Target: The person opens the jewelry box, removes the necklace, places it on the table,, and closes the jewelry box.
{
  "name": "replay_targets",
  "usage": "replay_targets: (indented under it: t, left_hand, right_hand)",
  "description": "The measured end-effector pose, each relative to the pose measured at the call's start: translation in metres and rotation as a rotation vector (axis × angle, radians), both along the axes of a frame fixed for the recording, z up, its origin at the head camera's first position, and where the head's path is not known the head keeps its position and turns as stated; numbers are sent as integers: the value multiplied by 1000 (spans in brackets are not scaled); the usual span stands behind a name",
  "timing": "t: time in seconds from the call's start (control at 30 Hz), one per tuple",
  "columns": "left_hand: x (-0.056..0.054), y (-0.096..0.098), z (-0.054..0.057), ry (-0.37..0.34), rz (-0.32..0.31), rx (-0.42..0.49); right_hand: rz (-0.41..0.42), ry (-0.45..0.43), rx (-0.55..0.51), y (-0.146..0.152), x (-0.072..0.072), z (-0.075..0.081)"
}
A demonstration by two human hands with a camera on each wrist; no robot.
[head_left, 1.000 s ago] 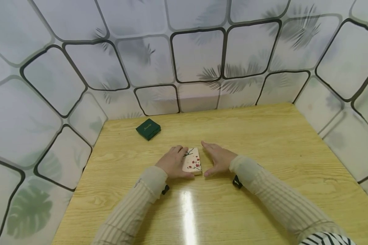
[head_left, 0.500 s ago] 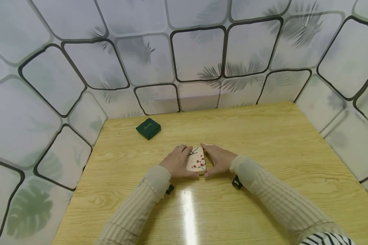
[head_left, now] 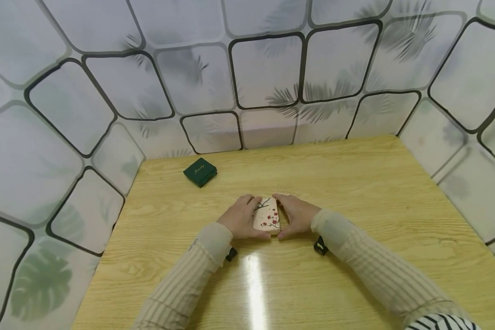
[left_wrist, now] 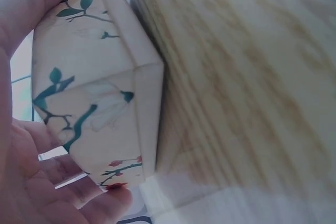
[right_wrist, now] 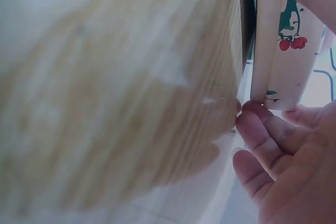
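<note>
A small cream box (head_left: 267, 220) printed with red blossoms and dark branches lies flat on the table, between both hands. My left hand (head_left: 241, 219) grips its left side, thumb along the near edge and fingers at the far edge. In the left wrist view, that hand (left_wrist: 23, 150) cups the box (left_wrist: 100, 82), whose lower rim sits close to the wood. My right hand (head_left: 299, 215) holds the right side, thumb at the near corner, fingers at the far one. Curled fingertips of the right hand (right_wrist: 299, 156) meet the box (right_wrist: 273, 72) in the right wrist view.
A dark green square box (head_left: 200, 172) with gold lettering stands at the back left of the wooden table (head_left: 334, 183). Patterned fabric walls (head_left: 268, 73) enclose the table at the back and both sides.
The left hand has slid the cream box to the right, up to the right hand. The right hand's fingers have come onto its right side. The green box stays put.
</note>
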State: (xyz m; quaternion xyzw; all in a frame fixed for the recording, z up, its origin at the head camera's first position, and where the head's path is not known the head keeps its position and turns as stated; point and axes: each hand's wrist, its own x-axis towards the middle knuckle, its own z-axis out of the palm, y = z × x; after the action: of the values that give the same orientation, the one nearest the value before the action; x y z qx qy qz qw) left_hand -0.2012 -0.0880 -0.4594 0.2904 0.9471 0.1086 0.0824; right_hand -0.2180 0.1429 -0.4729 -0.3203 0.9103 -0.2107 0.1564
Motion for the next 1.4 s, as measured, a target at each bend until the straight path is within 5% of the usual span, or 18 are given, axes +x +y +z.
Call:
replay_targets:
  t: [0.63, 1.4]
  left_hand:
    - [3, 9, 7, 60, -73, -85]
    - [3, 5, 3, -17, 10, 99]
  right_hand:
    - [-17, 33, -35, -1, 9, 7]
    - [9, -1, -51, 7, 5, 7]
